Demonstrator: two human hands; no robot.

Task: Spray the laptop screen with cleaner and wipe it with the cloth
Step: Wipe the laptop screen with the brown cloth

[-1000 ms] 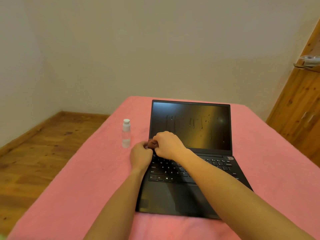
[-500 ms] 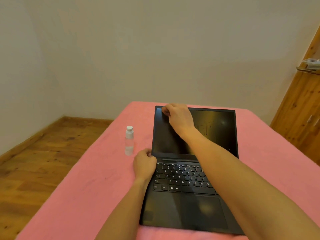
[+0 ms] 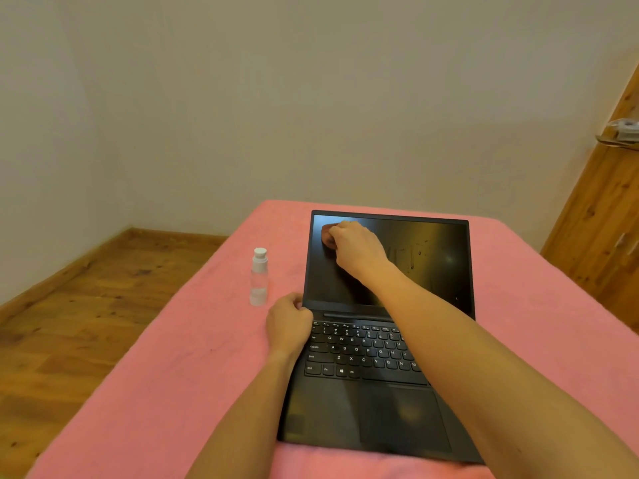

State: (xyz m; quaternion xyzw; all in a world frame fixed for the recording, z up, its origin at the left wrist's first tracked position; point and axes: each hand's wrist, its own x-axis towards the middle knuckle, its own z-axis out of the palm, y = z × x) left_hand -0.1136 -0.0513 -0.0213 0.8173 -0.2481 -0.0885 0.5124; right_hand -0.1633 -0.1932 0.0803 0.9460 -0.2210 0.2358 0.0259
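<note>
A black laptop [image 3: 366, 409] lies open on a pink-covered table [image 3: 193, 375], its dark screen [image 3: 435, 271] upright and streaked with drips on the right half. My right hand [image 3: 356, 248] presses a small brownish cloth [image 3: 326, 236] against the screen's upper left corner, fingers closed on it. My left hand [image 3: 288, 323] rests on the laptop's left edge beside the keyboard, near the hinge, holding the base. A small clear spray bottle [image 3: 258, 276] with a white cap stands upright on the table, just left of the screen.
Wooden floor [image 3: 69, 323] lies to the left below the table edge. A wooden door [image 3: 601, 236] with a metal handle [image 3: 619, 133] stands at the right. A plain wall is behind the table.
My right hand carried the cloth from the keyboard up to the screen's top left corner, then slightly down. My left hand settled on the laptop's left edge. The camera view shifted a little.
</note>
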